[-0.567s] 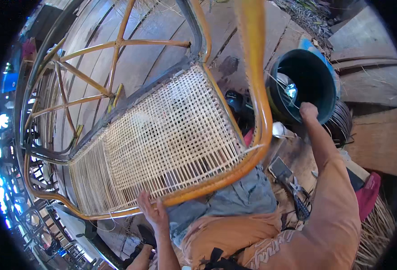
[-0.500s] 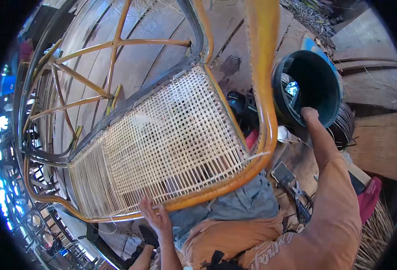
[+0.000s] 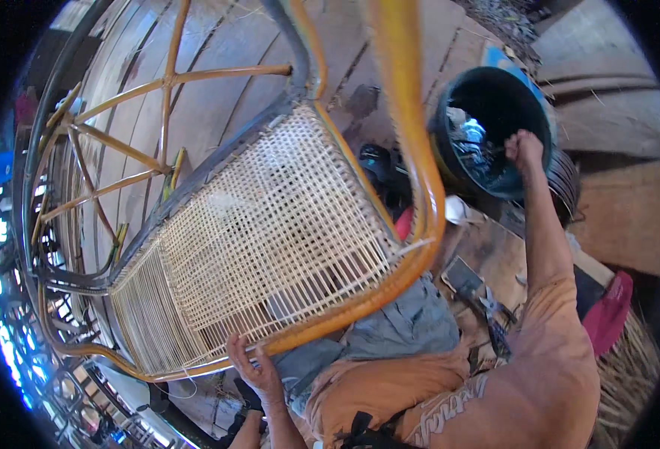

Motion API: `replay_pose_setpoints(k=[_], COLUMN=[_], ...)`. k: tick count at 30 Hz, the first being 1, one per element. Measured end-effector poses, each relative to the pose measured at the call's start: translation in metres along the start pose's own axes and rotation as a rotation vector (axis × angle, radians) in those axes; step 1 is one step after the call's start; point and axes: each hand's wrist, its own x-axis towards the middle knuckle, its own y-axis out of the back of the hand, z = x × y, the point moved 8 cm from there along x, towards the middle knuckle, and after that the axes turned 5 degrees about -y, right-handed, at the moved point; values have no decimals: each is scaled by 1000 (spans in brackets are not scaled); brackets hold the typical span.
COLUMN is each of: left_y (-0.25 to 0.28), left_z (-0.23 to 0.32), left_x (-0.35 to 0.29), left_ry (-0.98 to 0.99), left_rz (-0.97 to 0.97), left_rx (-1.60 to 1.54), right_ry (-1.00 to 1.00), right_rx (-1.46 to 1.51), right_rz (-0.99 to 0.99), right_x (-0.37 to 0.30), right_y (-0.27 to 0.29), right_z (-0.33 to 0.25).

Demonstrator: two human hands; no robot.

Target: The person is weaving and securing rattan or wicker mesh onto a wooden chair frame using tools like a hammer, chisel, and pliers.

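A woven cane panel (image 3: 263,224) spans a yellow-brown rattan chair frame (image 3: 412,273) lying across in front of me. Its left part shows only strands running one way; the rest is an open crossed weave. My left hand (image 3: 255,370) is at the frame's near rail, fingers apart, holding nothing. At the right stands a dark green bucket (image 3: 444,142) with rippled, shiny water inside. My right hand (image 3: 524,150) is over the bucket's mouth, its fingers curled closed. Whatever they may hold is too small or hidden to make out.
By my right thigh lie pliers (image 3: 491,310) and a dark flat phone-like object (image 3: 462,275). A coil of strands (image 3: 564,191) sits behind the bucket, a pink cloth (image 3: 607,314) at the right. Bare rattan poles (image 3: 120,179) cross at the left over a plank floor (image 3: 337,45).
My right hand has risen from inside the bucket's near side to above its right part, fingers now curled. The water looks stirred. The whole view has shifted slightly; my left hand stays at the rail.
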Motion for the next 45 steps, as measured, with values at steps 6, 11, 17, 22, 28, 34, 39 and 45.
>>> replay_pose_setpoints(k=[6,11,17,22,28,34,39,45], left_y=[20,-15,-54,-60,-72,-94,-94,-104], left_z=[36,110,203,225,216,235,275,256], left_x=[-2,-10,-33,-53,-70,-76,-62,-16], left_ry=[-136,-294,-740,-836,-773,-868,-861,-330], left_rz=[155,31,-311,-408,-531,-573,-403,-516], left_rx=[-114,-410,-396,-438,-490,-569,-549,-950], right_ry=[445,945,809,676,834,692,777,718], right_rx=[173,-854,-1170,-1095,-1395,-1035,-1086,-733], right_rz=[-321,-89,-305,-379,-97,-117,-401,-631], right_x=[-167,-284,-306,-288,-271,-221,-405,-455], right_y=[21,42,54,86,115,190,-4,-108], right_z=[-143,-126,-9,44,51,71,-40,-44])
